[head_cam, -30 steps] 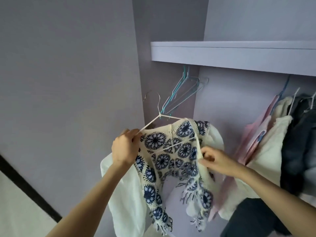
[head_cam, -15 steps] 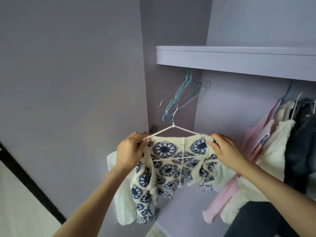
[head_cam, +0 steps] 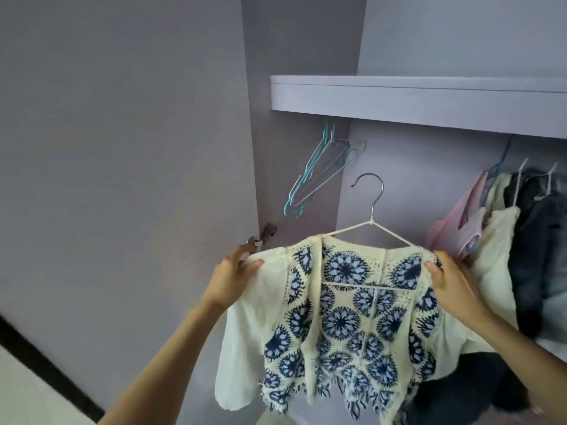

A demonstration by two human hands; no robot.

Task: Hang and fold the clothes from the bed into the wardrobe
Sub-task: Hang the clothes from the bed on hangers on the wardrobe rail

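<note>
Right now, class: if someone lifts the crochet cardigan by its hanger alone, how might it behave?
The crochet cardigan is probably floppy: its sleeves and fringe droop. It may slide off the thin white hanger, since its neckline gapes.

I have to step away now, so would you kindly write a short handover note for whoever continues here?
Left hand grips the left shoulder of the crochet cardigan; right hand grips the right shoulder.
The cardigan sits on the white hanger, held up in front of the wardrobe, hook free.
Done: cardigan on hanger.
Left: hook it beside the hung clothes or the empty hangers.
</note>
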